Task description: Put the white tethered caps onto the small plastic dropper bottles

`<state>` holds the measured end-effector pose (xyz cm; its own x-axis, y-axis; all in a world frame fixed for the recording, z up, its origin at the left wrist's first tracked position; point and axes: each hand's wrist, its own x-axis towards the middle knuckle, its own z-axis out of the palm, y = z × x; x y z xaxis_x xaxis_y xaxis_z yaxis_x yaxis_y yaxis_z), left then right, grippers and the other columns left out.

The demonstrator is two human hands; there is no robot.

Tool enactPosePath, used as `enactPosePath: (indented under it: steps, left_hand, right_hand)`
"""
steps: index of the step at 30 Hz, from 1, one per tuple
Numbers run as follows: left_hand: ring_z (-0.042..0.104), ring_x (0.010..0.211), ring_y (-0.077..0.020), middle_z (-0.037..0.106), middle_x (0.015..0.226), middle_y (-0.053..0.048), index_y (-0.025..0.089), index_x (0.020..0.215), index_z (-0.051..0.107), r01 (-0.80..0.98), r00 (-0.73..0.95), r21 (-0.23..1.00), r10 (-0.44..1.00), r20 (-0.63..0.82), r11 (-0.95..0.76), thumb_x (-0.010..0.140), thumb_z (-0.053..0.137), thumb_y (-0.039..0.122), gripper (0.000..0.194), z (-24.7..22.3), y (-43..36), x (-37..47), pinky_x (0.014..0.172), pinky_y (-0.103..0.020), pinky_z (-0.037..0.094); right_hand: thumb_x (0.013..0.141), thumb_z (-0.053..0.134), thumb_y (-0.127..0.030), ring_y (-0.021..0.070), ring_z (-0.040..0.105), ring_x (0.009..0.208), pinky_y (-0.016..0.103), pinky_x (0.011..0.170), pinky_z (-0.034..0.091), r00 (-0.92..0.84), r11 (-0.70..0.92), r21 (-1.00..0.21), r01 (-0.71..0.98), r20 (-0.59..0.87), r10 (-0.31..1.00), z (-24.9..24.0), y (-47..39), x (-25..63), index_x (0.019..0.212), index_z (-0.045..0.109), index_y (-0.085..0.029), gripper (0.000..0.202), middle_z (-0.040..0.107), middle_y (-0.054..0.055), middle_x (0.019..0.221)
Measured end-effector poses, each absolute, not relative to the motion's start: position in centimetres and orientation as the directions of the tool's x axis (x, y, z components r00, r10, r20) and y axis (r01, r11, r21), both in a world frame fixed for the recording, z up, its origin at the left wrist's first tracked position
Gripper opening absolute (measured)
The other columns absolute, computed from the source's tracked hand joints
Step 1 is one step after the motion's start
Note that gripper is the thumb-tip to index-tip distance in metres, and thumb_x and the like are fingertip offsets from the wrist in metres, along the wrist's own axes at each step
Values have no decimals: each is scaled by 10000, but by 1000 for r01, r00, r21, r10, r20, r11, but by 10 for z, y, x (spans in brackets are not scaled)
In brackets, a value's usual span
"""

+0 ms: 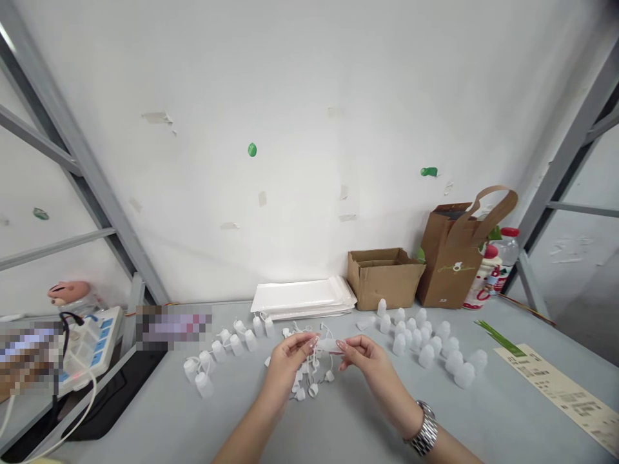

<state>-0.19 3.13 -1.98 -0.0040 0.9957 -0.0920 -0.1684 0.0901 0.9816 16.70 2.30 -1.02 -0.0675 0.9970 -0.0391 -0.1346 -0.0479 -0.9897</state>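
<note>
Over the caps [313, 388], both hands, left [291, 357] and right [362, 354], pinch a bottle [329, 346] end to end, seemingly to steady it.

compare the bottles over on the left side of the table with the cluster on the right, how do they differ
The left-side bottles have white caps with looped straps, whereas the right-side bottles show no caps or straps. The left-side bottles stand in a loose, slanting band, while most of the right-side bottles crowd more closely together. Both groups are small and whitish, and stand on the grey table.
</note>
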Motion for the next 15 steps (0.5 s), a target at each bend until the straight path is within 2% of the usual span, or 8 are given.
enactPosePath:
  steps: [7,11,15]
  left_hand:
    - [570,773,-179,695,873,-62,174,869,707,-139,7,986,996,-93,94,639,692,408,329,-20,31,0,726,-276,405]
    - [580,820,-197,698,907,-69,179,881,709,-162,12,982,995,-99,100,628,699,418,348,-20,30,1,742,-281,407]
    - [587,842,-218,693,912,-92,155,876,706,-249,78,963,993,-84,101,663,675,416,338,-16,28,2,766,-307,423]
  right_hand:
    - [641,713,-440,140,581,574,290,678,438,-124,-98,-948,-303,-63,990,-18,25,165,685,588,-151,317,651,12,629]
    - [642,721,-416,136,584,581,274,677,434,-156,-89,-961,-262,-49,987,-16,22,162,715,605,-153,297,647,0,602]
    - [610,741,-420,133,583,545,277,639,443,-264,-118,-975,-187,-66,962,-14,18,158,730,637,-146,317,677,25,662]
